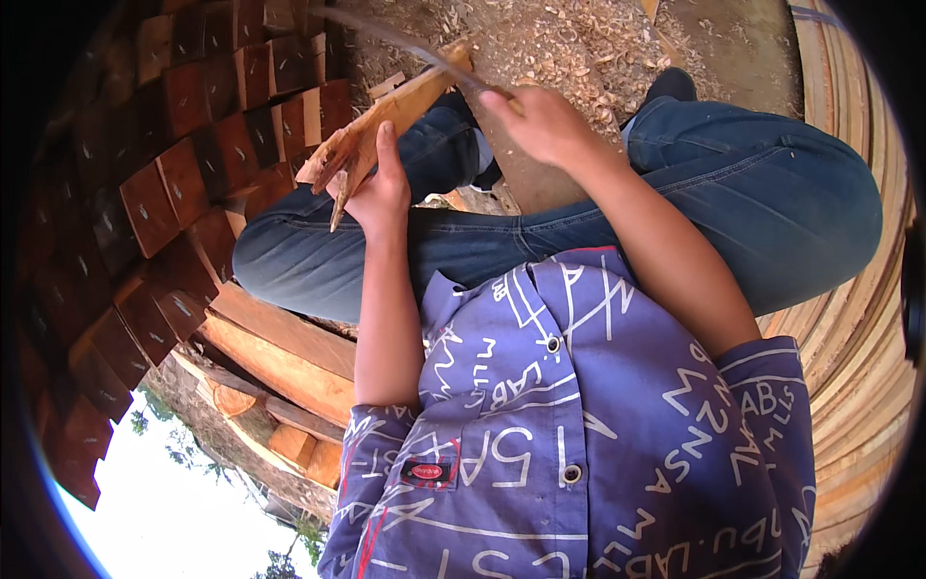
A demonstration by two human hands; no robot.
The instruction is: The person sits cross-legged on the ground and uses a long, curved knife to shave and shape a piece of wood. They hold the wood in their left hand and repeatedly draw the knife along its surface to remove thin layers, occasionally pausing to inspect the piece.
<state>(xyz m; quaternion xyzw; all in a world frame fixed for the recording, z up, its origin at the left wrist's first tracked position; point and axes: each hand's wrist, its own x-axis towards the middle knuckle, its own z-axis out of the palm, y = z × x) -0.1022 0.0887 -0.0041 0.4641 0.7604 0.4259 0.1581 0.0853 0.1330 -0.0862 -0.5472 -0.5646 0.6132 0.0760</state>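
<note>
A rough split piece of wood (400,104) slants up and to the right over my left leg, its near end jagged and splintered. My left hand (378,191) grips it near that splintered end, thumb laid along its face. In my right hand (552,125) is the handle of a machete (405,42), fingers wrapped round it. The long blade, a little blurred, runs up and left across the wood's far end. Whether its edge touches the wood I cannot tell.
Stacked wooden blocks (178,179) rise on the left, with thicker timbers (280,347) lying nearer me. Curled shavings (550,58) litter the ground ahead. Long thin wood strips (854,386) curve along the right. My legs (762,193) are bent beneath my arms.
</note>
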